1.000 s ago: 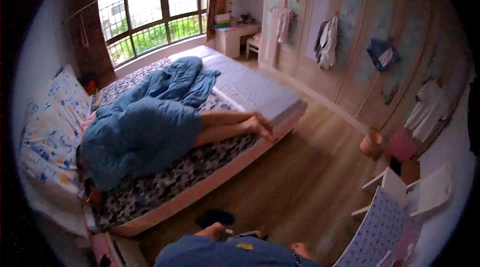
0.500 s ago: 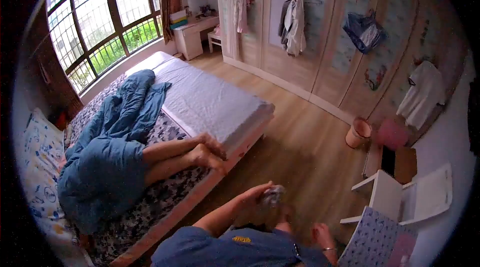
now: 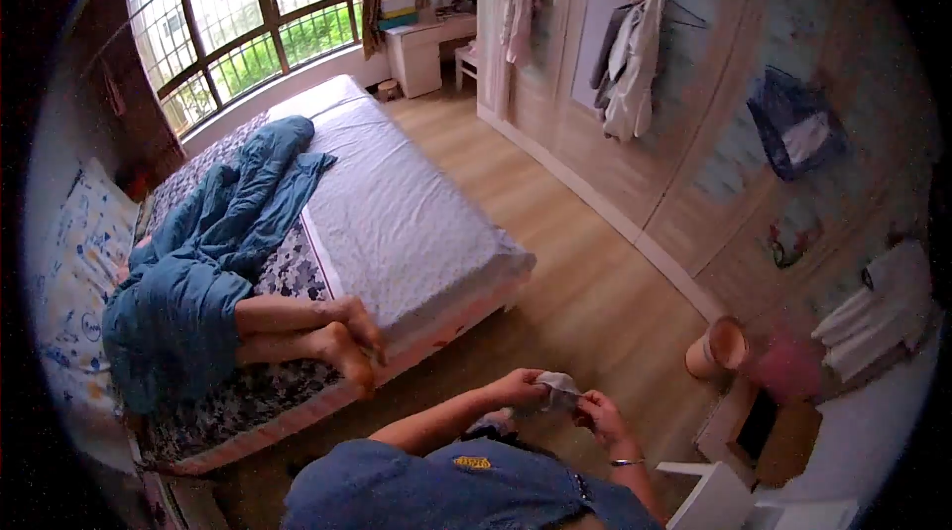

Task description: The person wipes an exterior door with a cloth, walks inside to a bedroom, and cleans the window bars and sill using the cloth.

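A small crumpled piece of pale grey cloth (image 3: 559,390) hangs between my hands in front of my body. It may be a sock, but its exact kind is not clear. My left hand (image 3: 518,388) is closed on its left end, with the fingers wrapped round it. At the right end my right hand (image 3: 598,415) pinches the edge of the cloth. A bracelet circles my right wrist. Below the cloth, something pale is partly hidden by my arm and blue top.
A person's bare legs (image 3: 305,337) stick out from a teal quilt (image 3: 169,332) on the bed (image 3: 416,223). Wardrobe doors with hanging clothes (image 3: 635,64) line the far side. A pink bin (image 3: 716,348), a cardboard box (image 3: 788,443) and a white chair (image 3: 704,495) stand at right.
My right hand has come up from low at the right and taken hold of the cloth's other end. The cloth is now stretched between both hands. My view has shifted rightward.
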`<state>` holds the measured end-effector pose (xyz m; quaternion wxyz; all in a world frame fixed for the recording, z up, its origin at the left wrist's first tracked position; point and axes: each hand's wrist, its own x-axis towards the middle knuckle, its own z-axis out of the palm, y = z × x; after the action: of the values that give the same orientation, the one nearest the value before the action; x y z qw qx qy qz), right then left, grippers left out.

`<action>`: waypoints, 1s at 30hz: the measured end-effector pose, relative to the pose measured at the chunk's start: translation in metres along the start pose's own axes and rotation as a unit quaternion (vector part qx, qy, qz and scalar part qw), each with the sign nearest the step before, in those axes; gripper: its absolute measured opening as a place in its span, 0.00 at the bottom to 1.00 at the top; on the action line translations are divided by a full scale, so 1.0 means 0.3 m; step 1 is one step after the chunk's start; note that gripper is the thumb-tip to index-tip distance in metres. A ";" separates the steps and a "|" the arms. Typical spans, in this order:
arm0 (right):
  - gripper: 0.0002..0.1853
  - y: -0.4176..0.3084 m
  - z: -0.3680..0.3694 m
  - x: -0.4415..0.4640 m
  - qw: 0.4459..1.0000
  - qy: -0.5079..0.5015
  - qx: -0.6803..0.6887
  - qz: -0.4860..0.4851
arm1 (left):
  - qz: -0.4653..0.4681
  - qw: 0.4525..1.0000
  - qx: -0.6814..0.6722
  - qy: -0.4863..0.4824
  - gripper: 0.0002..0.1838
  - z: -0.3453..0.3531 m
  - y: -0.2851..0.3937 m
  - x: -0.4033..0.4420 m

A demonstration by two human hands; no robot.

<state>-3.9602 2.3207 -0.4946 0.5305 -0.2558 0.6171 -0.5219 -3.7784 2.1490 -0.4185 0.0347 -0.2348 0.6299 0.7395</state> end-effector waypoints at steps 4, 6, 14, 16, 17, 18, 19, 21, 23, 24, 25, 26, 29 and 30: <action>0.07 -0.180 -0.061 0.256 0.996 -0.062 -0.055 -0.009 | -0.059 0.996 -0.043 0.056 0.19 -0.132 0.093 0.171; 0.07 -0.256 -0.121 0.430 0.983 -0.113 -0.147 0.006 | -0.062 0.996 -0.008 0.057 0.19 -0.207 0.099 0.332; 0.07 -0.620 -0.389 0.942 0.995 -0.015 0.083 -0.050 | 0.052 0.930 0.357 0.067 0.25 -0.490 0.399 0.868; 0.07 -0.593 -0.475 1.091 0.993 0.082 0.052 -0.066 | 0.228 0.856 0.435 0.159 0.24 -0.535 0.422 0.974; 0.07 -0.583 -0.503 1.154 0.993 0.091 0.015 -0.070 | 0.163 0.856 0.478 0.109 0.23 -0.565 0.487 1.006; 0.06 -0.572 -0.532 1.218 0.992 0.101 -0.022 -0.072 | 0.156 0.857 0.478 0.117 0.23 -0.596 0.501 1.065; 0.06 -0.562 -0.560 1.281 0.990 0.096 -0.066 -0.083 | 0.044 0.841 0.537 0.048 0.22 -0.634 0.511 1.136; 0.06 -0.451 -0.693 1.473 0.990 0.050 -0.093 -0.089 | -0.081 0.875 0.478 0.015 0.18 -0.710 0.650 1.178; 0.10 -0.610 -0.678 1.564 0.994 0.013 -0.084 -0.068 | -0.100 0.884 0.455 0.042 0.17 -0.818 0.715 1.245; 0.14 -0.693 -0.674 1.598 0.997 -0.009 -0.070 -0.044 | -0.114 0.891 0.437 0.055 0.17 -0.847 0.722 1.292; 0.14 -0.753 -0.700 1.665 0.996 -0.020 -0.079 -0.042 | -0.109 0.874 0.470 0.057 0.16 -0.905 0.682 1.389; 0.15 -0.823 -0.723 1.750 0.991 -0.050 -0.118 -0.039 | -0.110 0.876 0.465 0.069 0.16 -0.950 0.700 1.458; 0.12 -1.081 -0.742 1.927 0.973 -0.142 -0.175 -0.050 | 0.016 0.853 0.481 0.201 0.16 -1.059 0.811 1.556; 0.09 -1.182 -0.735 1.977 0.959 -0.196 -0.193 -0.069 | 0.028 0.888 0.407 0.212 0.16 -1.092 0.892 1.571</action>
<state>-4.4295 1.7721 -0.4236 0.5444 -0.4920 0.5711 -0.3679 -4.1901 1.6686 -0.3894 -0.0282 -0.3338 0.8742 0.3515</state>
